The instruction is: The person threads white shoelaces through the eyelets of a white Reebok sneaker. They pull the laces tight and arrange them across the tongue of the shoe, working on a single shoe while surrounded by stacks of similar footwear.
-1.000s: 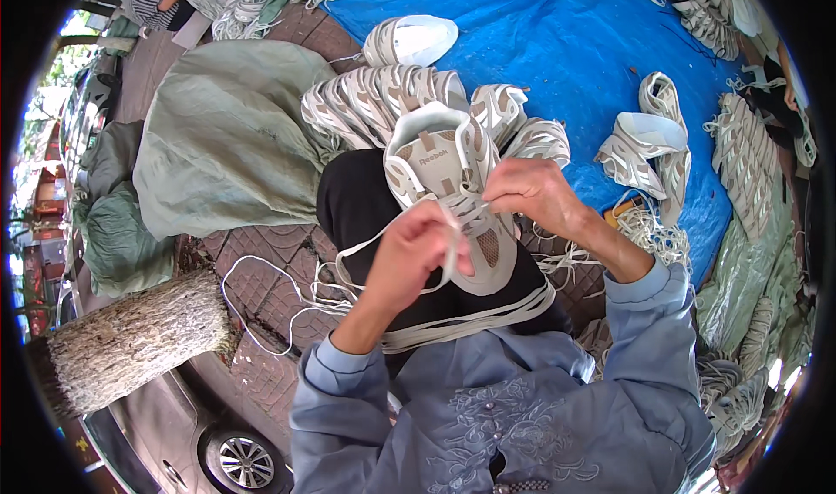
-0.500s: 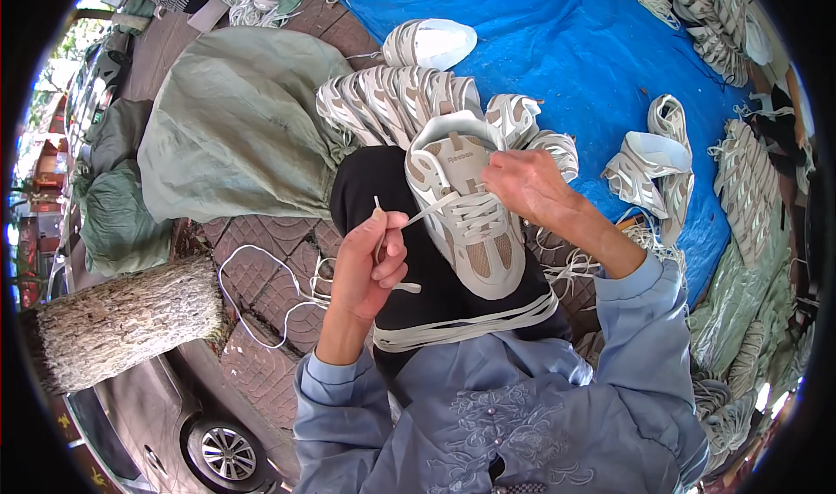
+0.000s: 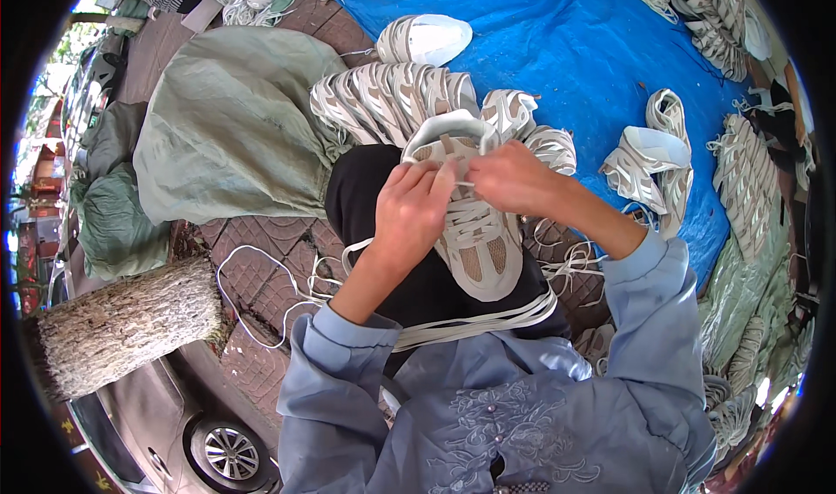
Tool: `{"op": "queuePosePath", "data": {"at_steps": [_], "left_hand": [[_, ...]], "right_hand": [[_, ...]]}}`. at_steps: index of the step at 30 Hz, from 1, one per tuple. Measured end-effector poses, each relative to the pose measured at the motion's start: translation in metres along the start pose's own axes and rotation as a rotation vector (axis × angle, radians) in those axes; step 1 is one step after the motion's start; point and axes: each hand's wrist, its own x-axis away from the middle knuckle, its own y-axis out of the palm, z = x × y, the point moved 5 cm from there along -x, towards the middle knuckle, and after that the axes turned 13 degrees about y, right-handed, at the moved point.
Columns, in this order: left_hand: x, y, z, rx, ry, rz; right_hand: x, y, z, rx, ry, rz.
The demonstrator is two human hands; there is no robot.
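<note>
A beige and white sneaker [image 3: 482, 276] rests on my black-trousered lap with its toe toward me and its collar away. Flat cream laces cross over its lower tongue. At the upper eyelets both hands meet. My left hand [image 3: 414, 205] is closed, fingertips pinched on a shoelace [image 3: 466, 185] over the tongue. Beside it, my right hand [image 3: 512, 180] is closed at the shoe's right eyelet edge, where the same lace runs into its fingers. The fingers hide the top eyelets and part of the tongue. A bundle of loose white laces [image 3: 475, 321] lies across my thighs.
Beyond my knees a row of similar shoes [image 3: 392, 102] lies by a grey-green sack [image 3: 235, 124]. More shoes [image 3: 649, 159] sit on the blue tarp [image 3: 557, 50]. A tree trunk [image 3: 131, 324] and a parked car [image 3: 165, 416] are at left. Loose lace [image 3: 252, 250] trails over the paving.
My left hand has moved right and away from me, from beside the shoe to over its tongue, bringing the lace along. My right hand has shifted slightly left.
</note>
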Motion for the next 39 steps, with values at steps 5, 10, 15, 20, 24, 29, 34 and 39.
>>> {"op": "queuePosePath", "data": {"at_steps": [5,10,15,20,24,29,34,39], "left_hand": [[0.031,-0.009,-0.006,0.028,-0.154,-0.006],[0.019,-0.003,-0.004,0.076,-0.228,0.029],[0.019,0.005,-0.005,0.029,-0.183,0.01],[0.024,0.003,-0.009,0.143,-0.238,0.11],[0.024,0.001,-0.01,0.204,-0.308,0.173],[0.027,0.006,-0.016,0.259,-0.406,0.215],[0.026,0.001,-0.017,0.207,-0.423,0.167],[0.026,0.002,-0.015,0.204,-0.43,0.18]], "right_hand": [[-0.013,0.0,-0.011,-0.172,-0.031,0.048],[0.005,-0.008,-0.014,-0.02,0.104,0.16],[-0.001,-0.009,-0.012,0.108,0.201,0.044],[-0.009,-0.001,-0.018,0.125,0.148,-0.05],[-0.013,0.007,-0.003,-0.016,0.025,-0.095],[-0.016,0.016,0.013,-0.279,0.072,-0.072],[-0.002,0.003,0.0,-0.268,0.176,0.155],[-0.006,0.006,0.006,-0.285,0.249,0.105]]}}
